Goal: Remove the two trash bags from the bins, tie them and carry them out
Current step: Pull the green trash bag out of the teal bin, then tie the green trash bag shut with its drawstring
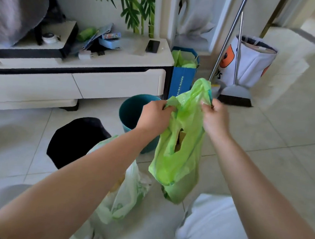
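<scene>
Indoors, gripping a green trash bag by its two handles above a tiled floor.

Left hand clenched on one handle; right hand pinched shut on the other; bag hanging clear in front of a teal bin; black bin beside a paler second bag on the floor; lettering on blue paper bag too small to read; "YS" just legible on white tote.

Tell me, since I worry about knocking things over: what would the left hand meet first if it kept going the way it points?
Probably the green plastic trash bag already in its grip; beyond it, the left hand would likely pass above the teal round bin, though depth is unclear.
</scene>
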